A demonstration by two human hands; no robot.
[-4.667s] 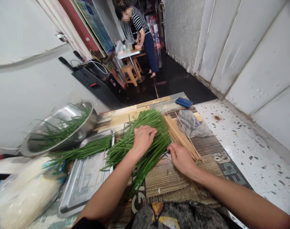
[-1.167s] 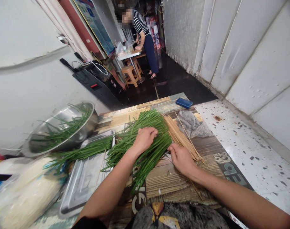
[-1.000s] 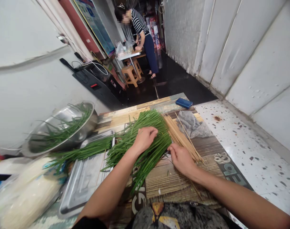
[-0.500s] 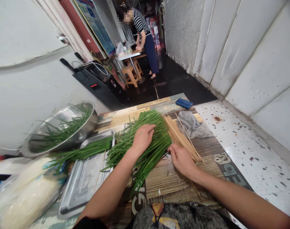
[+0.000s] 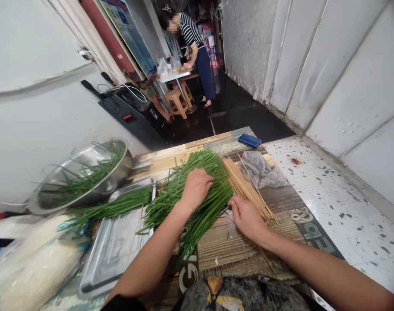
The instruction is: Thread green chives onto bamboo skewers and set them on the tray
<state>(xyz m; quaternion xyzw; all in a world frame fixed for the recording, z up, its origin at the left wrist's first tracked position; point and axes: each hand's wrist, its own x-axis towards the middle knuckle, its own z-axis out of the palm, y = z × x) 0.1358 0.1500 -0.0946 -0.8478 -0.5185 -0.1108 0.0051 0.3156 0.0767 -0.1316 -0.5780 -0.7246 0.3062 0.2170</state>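
A large heap of green garlic chives (image 5: 212,207) lies on the wood-patterned table. My left hand (image 5: 197,186) rests on top of the heap, its fingers curled down into the stalks; the fingertips are partly hidden. At the heap's right edge, my right hand (image 5: 247,216) is closed, with thumb and forefinger pinched together. A thin wooden skewer (image 5: 267,260) runs out from beneath it towards me and appears to be held in it. Beyond this hand lies a bundle of wooden skewers (image 5: 245,183), beside the chives.
Left of the heap, a metal tray (image 5: 109,252) carries more chives and one skewer. A steel bowl (image 5: 127,157) with chives stands behind it, near plastic-bagged pale food (image 5: 38,272). A grey cloth (image 5: 263,168) and blue box (image 5: 249,140) lie at right. Another person (image 5: 200,56) bends over a far table.
My left hand has shifted slightly right and its fingers have curled from outstretched into the chives. My right hand has stayed in place.
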